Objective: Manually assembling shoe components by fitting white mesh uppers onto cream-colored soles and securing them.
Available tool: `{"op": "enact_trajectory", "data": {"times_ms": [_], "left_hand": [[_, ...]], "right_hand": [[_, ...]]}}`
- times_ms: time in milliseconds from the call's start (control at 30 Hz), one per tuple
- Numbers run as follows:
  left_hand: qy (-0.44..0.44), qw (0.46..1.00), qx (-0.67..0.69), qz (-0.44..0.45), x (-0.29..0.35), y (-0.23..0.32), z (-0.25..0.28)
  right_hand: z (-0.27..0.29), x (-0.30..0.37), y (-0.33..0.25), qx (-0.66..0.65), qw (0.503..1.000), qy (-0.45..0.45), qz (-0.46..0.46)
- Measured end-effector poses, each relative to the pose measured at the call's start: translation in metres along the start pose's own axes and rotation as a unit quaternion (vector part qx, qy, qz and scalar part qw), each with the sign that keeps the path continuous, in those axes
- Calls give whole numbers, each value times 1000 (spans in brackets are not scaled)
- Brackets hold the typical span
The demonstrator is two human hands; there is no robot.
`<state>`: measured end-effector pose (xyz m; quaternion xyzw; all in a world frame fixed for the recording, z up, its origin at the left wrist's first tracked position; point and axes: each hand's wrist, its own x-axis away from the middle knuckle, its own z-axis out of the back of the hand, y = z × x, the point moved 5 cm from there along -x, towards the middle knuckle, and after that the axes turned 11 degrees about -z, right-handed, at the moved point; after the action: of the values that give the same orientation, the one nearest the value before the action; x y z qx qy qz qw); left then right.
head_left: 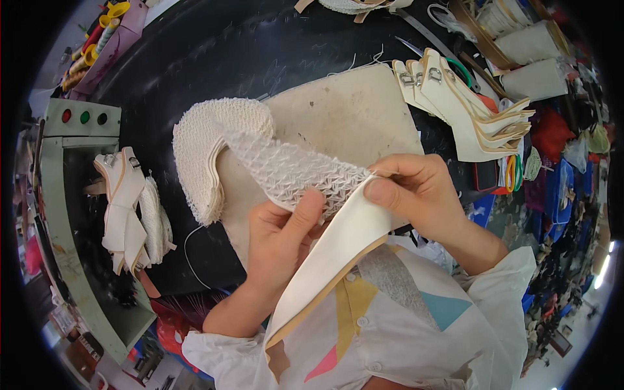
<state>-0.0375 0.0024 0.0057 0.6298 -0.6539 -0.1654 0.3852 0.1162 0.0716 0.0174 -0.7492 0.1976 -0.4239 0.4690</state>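
My left hand (284, 231) pinches a white woven shoe-upper piece (286, 168), thumb on top and fingers underneath. My right hand (414, 193) grips the point where this piece meets a smooth white leather piece (338, 260), between thumb and forefinger. The leather piece has a tan edge and hangs down in front of my shirt. Whether the two pieces are joined along the whole edge cannot be made out. Just beyond my left hand lies a stack of white woven upper pieces (195, 153), curved in outline.
A stained beige board (344, 110) lies on the black table (214, 49). Buckled white straps are bundled at the right (455, 107) and left (123, 208). Green-handled scissors (461, 70) lie at the back right. A grey-green metal box (81, 120) stands left, near thread spools (97, 49).
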Motion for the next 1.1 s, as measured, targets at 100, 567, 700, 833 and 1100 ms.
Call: {"op": "enact_trajectory", "data": {"times_ms": [100, 567, 700, 833, 1100], "left_hand": [[-27, 1000, -9, -3, 0, 0, -1], [-79, 988, -56, 117, 7, -3, 12], [-41, 988, -130, 70, 6, 3, -3], [-69, 976, -196, 60, 3, 7, -2], [-88, 967, -220, 91, -7, 14, 4]], "right_hand": [[1, 1, 5, -82, 996, -40, -20], [10, 3, 7, -15, 996, 46, 71], [8, 10, -7, 167, 956, 113, 213], [2, 17, -13, 280, 896, 148, 310], [8, 14, -20, 218, 937, 126, 243]]}}
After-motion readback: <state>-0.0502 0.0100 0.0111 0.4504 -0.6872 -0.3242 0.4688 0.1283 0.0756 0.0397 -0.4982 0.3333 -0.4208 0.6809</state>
